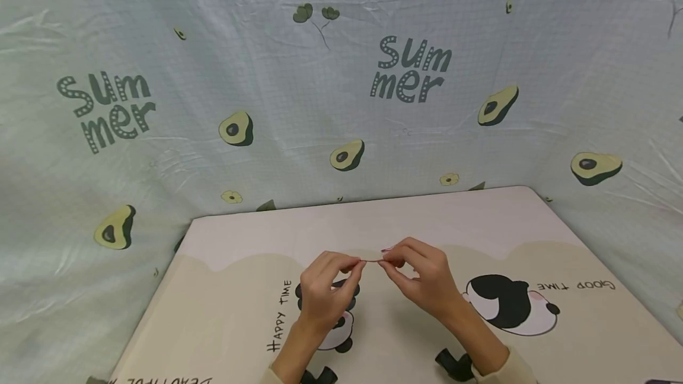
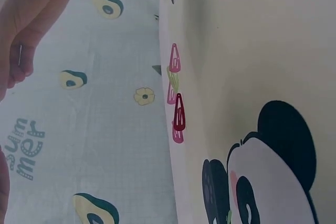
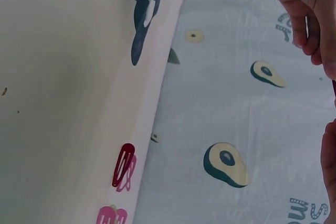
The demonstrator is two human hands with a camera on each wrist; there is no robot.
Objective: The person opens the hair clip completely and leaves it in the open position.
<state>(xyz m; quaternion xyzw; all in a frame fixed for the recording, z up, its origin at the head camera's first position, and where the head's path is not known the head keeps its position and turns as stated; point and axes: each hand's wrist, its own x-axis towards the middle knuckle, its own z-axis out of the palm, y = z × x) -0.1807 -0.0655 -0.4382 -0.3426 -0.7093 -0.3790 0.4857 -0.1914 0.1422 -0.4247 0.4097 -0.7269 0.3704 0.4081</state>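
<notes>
Above the table, both hands meet at a thin red hair clip [image 1: 372, 261], which shows edge-on as a narrow line. My left hand [image 1: 324, 292] pinches its left end between thumb and forefinger. The right end is pinched in the same way by my right hand [image 1: 424, 277]. Fingertips cover both ends, and a dark red sliver of the clip [image 3: 334, 90] appears at the right wrist view's edge. Another dark red snap hair clip [image 2: 179, 112] lies near the table's far edge, with pink clip shapes [image 2: 175, 59] around it.
The pale tabletop [image 1: 229, 307] carries printed pandas [image 1: 512, 307] and lettering. Behind and beside it hangs a curtain [image 1: 299, 88] with avocado prints. Black wrist mounts [image 1: 455, 365] sit at both wrists, close over the table.
</notes>
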